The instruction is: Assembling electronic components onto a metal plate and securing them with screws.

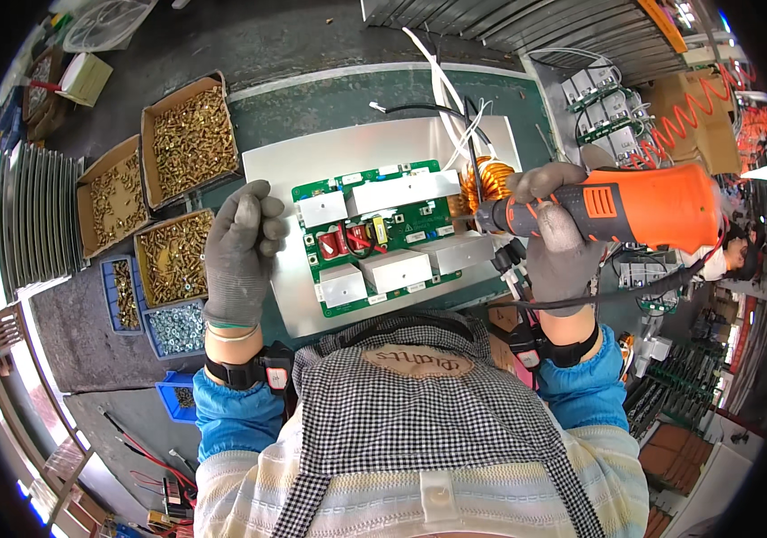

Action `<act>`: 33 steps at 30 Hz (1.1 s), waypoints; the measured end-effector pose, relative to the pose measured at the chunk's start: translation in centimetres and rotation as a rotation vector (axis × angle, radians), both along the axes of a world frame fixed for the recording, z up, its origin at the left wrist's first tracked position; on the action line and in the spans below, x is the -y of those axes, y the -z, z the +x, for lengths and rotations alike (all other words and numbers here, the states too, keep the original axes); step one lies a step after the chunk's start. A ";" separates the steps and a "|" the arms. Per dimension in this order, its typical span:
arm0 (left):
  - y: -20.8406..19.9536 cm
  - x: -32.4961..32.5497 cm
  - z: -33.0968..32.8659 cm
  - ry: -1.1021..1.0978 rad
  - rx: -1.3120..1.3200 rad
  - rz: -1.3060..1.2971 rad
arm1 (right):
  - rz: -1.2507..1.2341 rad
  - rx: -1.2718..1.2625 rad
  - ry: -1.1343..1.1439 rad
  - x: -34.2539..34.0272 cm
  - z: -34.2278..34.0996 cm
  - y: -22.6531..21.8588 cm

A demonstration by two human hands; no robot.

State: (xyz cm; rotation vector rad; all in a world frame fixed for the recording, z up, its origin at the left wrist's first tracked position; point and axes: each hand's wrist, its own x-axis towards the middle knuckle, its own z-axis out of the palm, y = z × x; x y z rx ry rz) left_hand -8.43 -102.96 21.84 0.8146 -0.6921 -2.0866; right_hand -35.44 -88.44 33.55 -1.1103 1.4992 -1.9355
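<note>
My right hand (564,255), in a grey glove, is wrapped round an orange and black power screwdriver (657,208). The tool lies level, its nose pointing left at the right edge of a green circuit board (412,218). White-silver blocks stand on the board, which rests on a flat silver metal plate (267,161). A copper-coloured wire coil (494,176) sits just behind the tool's nose. Beside the plate's left edge is my left hand (242,247), also gloved, with its fingers curled closed. Whatever those fingers may hold is hidden.
To the left stand cardboard boxes of brass-coloured screws (190,134) and a blue bin of silver hardware (177,330). White and black cables (437,76) run behind the plate. A black cord (643,291) crosses my right wrist. Other assemblies (603,99) stand at the back right.
</note>
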 end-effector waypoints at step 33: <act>-9.8 -5.0 -2.8 0.390 0.528 -0.825 | -0.298 0.187 -0.387 -2.3 4.3 -8.5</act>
